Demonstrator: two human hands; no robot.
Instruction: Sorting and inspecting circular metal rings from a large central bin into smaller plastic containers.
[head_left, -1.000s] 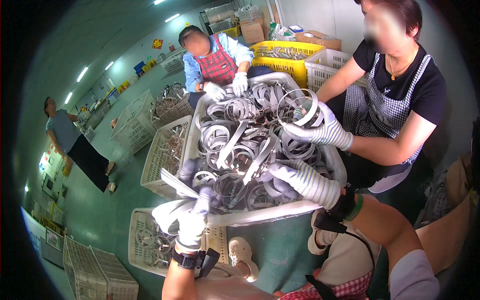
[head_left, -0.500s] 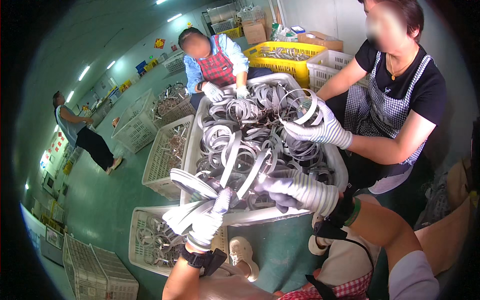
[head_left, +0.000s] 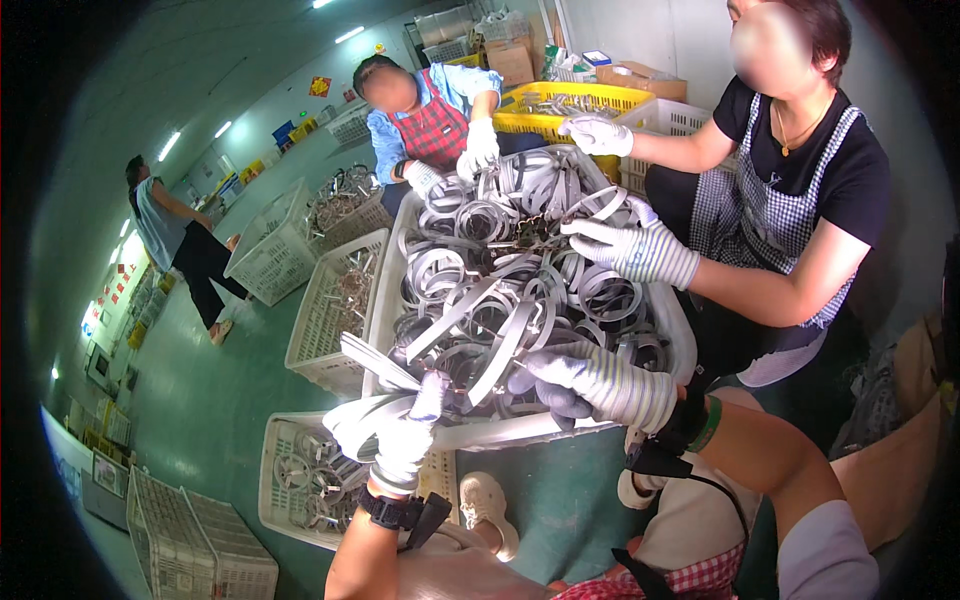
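Head view: a white crate (head_left: 520, 432) heaped with grey metal bands (head_left: 510, 290) is seen from above, with the person's two gloved hands at its near edge. The left hand (head_left: 412, 432) is closed around a bundle of bands (head_left: 375, 395) at the near left corner, the bundle jutting out over the rim. The right hand (head_left: 590, 378) is laid on the heap by the near right corner, its fingers curled over bands; whether one is actually gripped cannot be told. At the far edge, gloved hands of a co-worker in a red checked apron (head_left: 435, 130) are placed on the heap. At the right edge, a striped-gloved hand (head_left: 625, 248) of a second co-worker is laid on the bands, the other hand (head_left: 597, 133) held over a yellow crate (head_left: 570, 100). White crates (head_left: 330, 310) are set on the floor to the left.
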